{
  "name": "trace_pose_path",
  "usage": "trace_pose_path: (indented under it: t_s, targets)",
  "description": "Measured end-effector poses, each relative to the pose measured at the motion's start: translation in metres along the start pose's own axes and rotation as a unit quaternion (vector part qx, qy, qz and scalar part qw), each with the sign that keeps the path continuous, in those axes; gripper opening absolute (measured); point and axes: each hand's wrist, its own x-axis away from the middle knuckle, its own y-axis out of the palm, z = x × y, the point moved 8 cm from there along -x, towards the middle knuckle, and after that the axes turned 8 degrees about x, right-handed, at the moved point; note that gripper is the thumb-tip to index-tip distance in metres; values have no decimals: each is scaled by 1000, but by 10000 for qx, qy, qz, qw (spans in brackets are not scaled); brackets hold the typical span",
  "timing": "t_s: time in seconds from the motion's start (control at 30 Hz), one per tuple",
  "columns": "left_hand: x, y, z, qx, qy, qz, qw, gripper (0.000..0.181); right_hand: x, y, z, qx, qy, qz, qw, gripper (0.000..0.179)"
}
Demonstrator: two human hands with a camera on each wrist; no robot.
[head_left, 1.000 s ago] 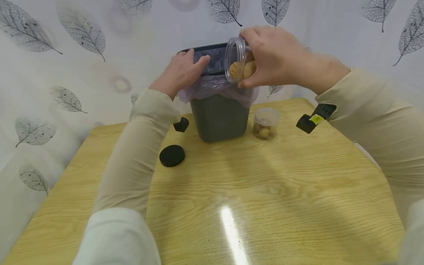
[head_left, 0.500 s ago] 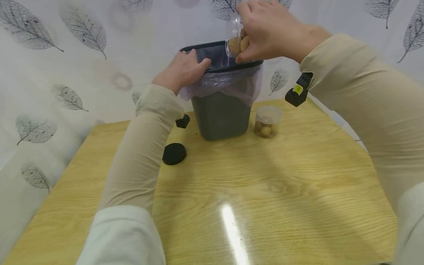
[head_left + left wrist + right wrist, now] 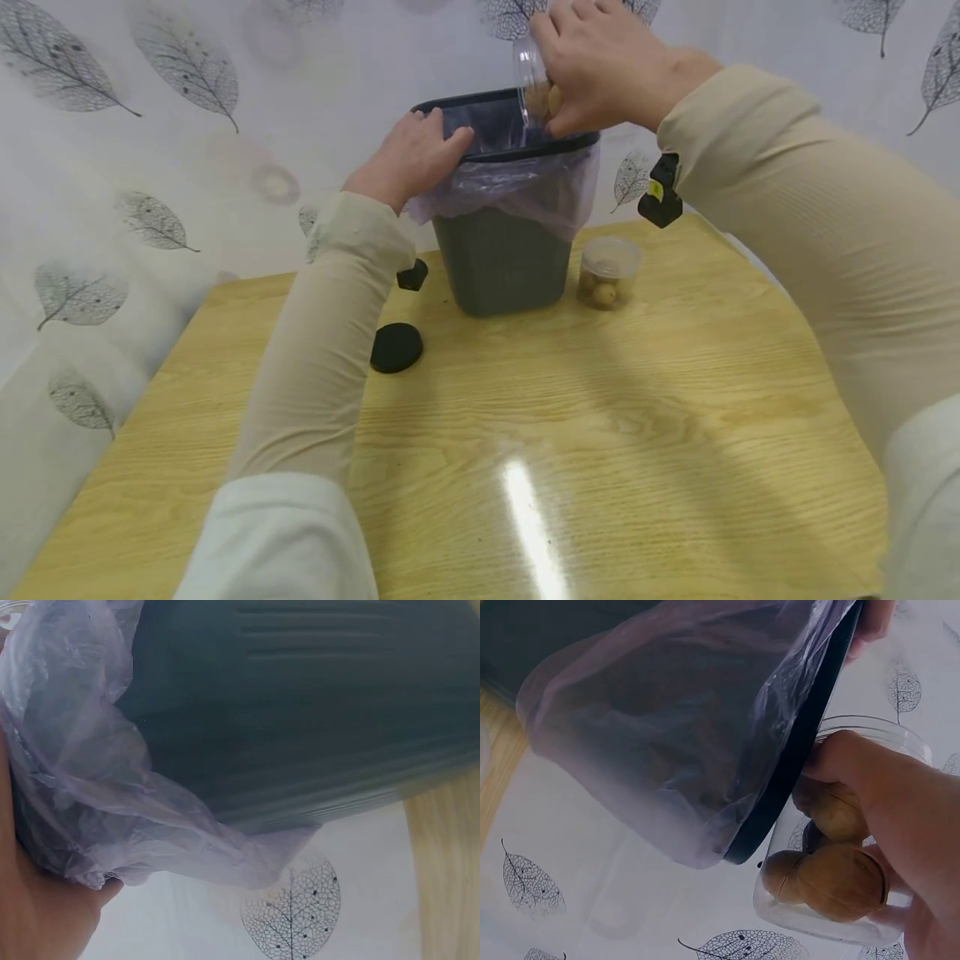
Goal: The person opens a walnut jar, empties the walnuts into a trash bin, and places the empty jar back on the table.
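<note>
At the back of the table stands a grey trash can (image 3: 504, 267) with a dark rim, lined with a pale purple plastic bag (image 3: 517, 187). My left hand (image 3: 411, 157) grips its left rim; the left wrist view shows a fingertip against the bag's fold. My right hand (image 3: 603, 65) holds a clear jar (image 3: 529, 67) by its body, tipped sideways over the can's right side. No lid covers the jar's mouth. Several round brown pieces resembling walnuts (image 3: 838, 881) lie inside it, as the right wrist view shows. The jar's far side is hidden.
A second clear jar (image 3: 609, 272) with similar brown pieces stands on the table right of the can. A round black lid (image 3: 397, 347) lies in front, to the left, partly behind my sleeve. A leaf-patterned covering (image 3: 225, 225) hangs close behind the can.
My right hand has lifted the jar from the front of the can to above its opening, shifting slightly left. My left hand stays on the rim.
</note>
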Motion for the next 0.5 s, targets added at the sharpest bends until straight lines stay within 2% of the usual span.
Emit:
trace_pose_path:
  t_s: [0.33, 0.5]
  targets:
    - [-3, 4, 3, -27, -76, -28, 10000, 81, 2, 7, 1, 384, -328, 74, 9987, 79]
    - [-2, 4, 4, 3, -85, 47, 10000, 81, 1, 10, 0, 624, -361, 70, 9974, 86]
